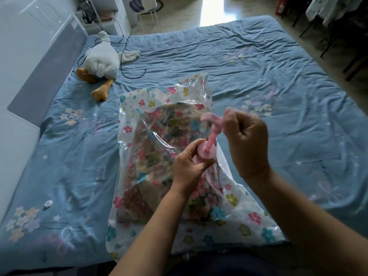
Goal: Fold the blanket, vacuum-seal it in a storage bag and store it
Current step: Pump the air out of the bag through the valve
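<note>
A clear storage bag (pixel 139 100) printed with small flowers lies on the bed, with the folded flowery blanket (pixel 159 136) inside it. A pink hand pump (pixel 207 150) stands upright on the bag near its right side. My left hand (pixel 189 166) is wrapped around the pump's barrel just under its round top. My right hand (pixel 247 136) is closed on the pump's T-shaped handle (pixel 213 119), which is raised on its rod above the barrel and looks blurred.
The bed (pixel 258 76) has a rumpled blue sheet. A white plush goose (pixel 100 60) and a black cable (pixel 129 76) lie at the far left. A small white cap (pixel 48 203) rests on the sheet at left. A white cabinet (pixel 29 36) borders the bed's left side.
</note>
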Tool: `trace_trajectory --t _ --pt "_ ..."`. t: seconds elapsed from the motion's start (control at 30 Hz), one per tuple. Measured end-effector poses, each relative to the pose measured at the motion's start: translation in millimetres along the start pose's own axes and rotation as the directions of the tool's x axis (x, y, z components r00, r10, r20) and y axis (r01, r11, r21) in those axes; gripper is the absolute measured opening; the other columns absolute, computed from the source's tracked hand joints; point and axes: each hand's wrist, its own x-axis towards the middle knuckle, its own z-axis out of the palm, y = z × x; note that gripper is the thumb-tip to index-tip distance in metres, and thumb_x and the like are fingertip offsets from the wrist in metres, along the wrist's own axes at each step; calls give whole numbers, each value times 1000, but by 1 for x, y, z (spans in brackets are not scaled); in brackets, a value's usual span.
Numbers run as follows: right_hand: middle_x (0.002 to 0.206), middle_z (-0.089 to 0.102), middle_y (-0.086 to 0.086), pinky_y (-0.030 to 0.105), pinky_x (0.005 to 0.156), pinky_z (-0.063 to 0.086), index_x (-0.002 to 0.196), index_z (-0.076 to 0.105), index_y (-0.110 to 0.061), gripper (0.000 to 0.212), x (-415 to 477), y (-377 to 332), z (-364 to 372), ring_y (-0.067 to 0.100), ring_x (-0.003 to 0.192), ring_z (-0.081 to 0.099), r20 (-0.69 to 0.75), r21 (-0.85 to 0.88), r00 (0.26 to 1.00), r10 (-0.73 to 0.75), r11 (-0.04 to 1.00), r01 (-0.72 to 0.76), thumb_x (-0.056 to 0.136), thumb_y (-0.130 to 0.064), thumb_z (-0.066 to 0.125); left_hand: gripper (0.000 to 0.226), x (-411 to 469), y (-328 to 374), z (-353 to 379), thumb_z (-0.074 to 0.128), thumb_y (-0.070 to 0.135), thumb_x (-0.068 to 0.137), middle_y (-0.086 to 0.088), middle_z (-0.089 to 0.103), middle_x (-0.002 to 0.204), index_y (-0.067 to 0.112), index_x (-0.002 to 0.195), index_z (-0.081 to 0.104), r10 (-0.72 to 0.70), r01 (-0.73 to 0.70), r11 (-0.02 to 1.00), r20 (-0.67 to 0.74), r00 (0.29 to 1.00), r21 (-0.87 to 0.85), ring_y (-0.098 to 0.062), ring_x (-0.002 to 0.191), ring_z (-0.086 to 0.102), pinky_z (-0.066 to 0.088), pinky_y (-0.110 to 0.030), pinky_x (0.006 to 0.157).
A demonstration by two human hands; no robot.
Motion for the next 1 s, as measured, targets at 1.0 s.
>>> trace_trajectory --t 1.0 --pt "38 37 -8 19 44 25 44 47 -17 57 -4 14 2 6 40 32 113 -191 981 160 972 -137 90 -46 63 60 3 -1 2 86 15 69 2 72 115 15 124 64 -21 21 999 -16 1000 -38 -14 108 67 52 -37 99"
